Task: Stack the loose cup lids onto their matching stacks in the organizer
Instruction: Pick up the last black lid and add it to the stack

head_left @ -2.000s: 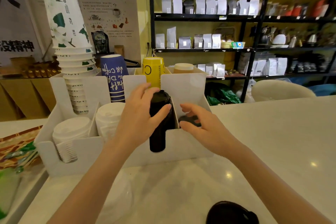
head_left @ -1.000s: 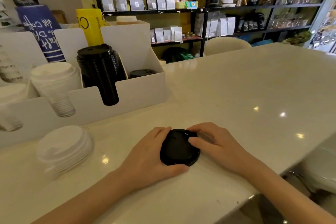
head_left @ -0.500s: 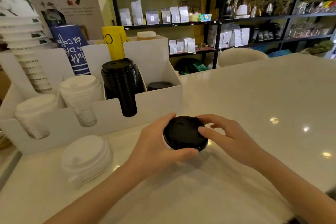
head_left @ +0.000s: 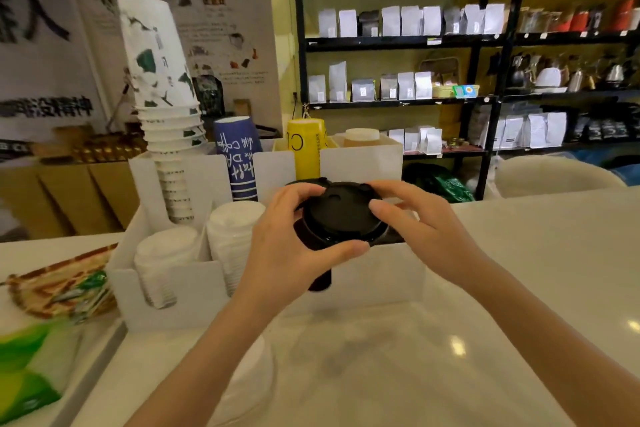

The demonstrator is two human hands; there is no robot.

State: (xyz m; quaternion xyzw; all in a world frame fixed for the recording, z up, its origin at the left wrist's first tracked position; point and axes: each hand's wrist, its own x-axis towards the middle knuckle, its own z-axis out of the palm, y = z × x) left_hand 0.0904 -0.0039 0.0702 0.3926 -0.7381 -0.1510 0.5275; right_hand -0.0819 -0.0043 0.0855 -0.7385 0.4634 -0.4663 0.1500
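A small stack of black lids (head_left: 341, 218) is held between my left hand (head_left: 287, 243) and my right hand (head_left: 419, 222), right above the front of the white organizer (head_left: 377, 284). Behind and under it shows the black lid stack (head_left: 320, 282) in its slot, mostly hidden by the held lids. Two white lid stacks (head_left: 235, 239) (head_left: 162, 260) stand in the slots further left. A loose pile of white lids (head_left: 256, 381) lies on the counter under my left forearm, largely covered by it.
Upside-down paper cups fill the organizer's back row: a tall white-green stack (head_left: 162, 107), a blue cup (head_left: 237, 159), a yellow cup (head_left: 306, 147). A tray with packets (head_left: 59, 288) sits at the left. The white counter (head_left: 519, 288) stretches to the right; black shelves (head_left: 485, 42) stand behind.
Both hands lifted the black lids off the counter and carried them up and away to the organizer, over the black lid slot. The view swung back toward the organizer.
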